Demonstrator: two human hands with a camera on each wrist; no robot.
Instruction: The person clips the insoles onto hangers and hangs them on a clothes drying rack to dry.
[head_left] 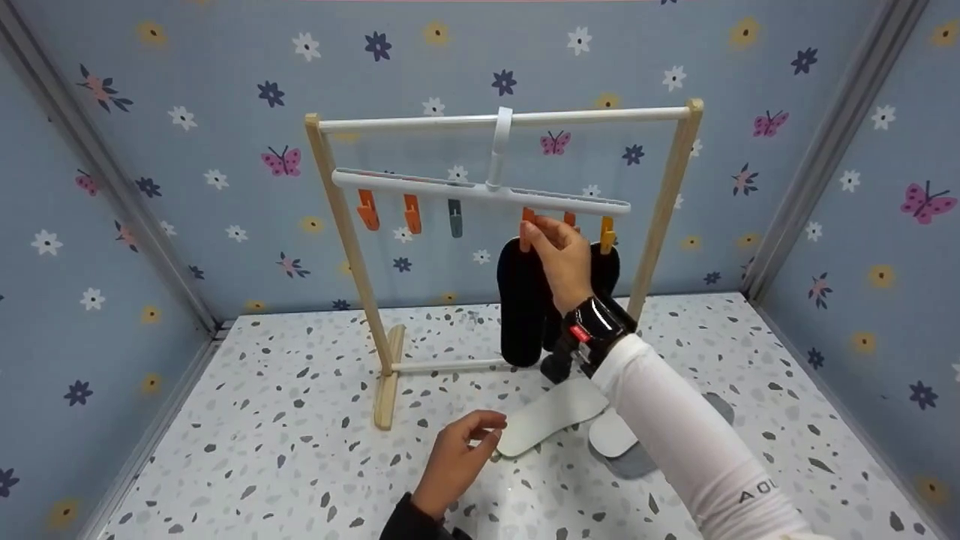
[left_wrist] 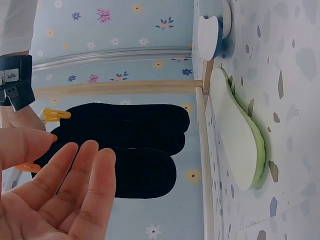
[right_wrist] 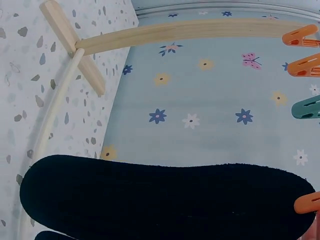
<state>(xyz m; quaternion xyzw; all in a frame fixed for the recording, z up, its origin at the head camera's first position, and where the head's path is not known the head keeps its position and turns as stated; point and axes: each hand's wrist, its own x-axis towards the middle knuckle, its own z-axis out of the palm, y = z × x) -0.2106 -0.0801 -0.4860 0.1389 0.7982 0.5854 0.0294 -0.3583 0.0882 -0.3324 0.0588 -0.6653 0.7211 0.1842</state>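
My right hand (head_left: 564, 262) pinches an orange clothespin (head_left: 526, 236) on the white clip hanger (head_left: 435, 187). That clothespin sits at the top end of a black insole (head_left: 519, 307), which hangs down lengthwise. More black insoles (left_wrist: 150, 112) hang beside it, partly hidden behind the right hand in the head view; a yellow clothespin (head_left: 607, 236) grips the outer one. Low in front, my left hand (head_left: 459, 457) is held with loosely bent fingers and nothing in them. Its fingertips overlap the near end of a pale insole (head_left: 551, 416) with a green underside, lying on the table.
The hanger hooks over the top rail (head_left: 405, 124) of a wooden-ended rack (head_left: 352, 247). Two orange clothespins (head_left: 412, 215) and a dark green one (head_left: 455, 219) hang at left. Another white insole (head_left: 611, 435) lies on a grey one (head_left: 634, 463) below the right forearm.
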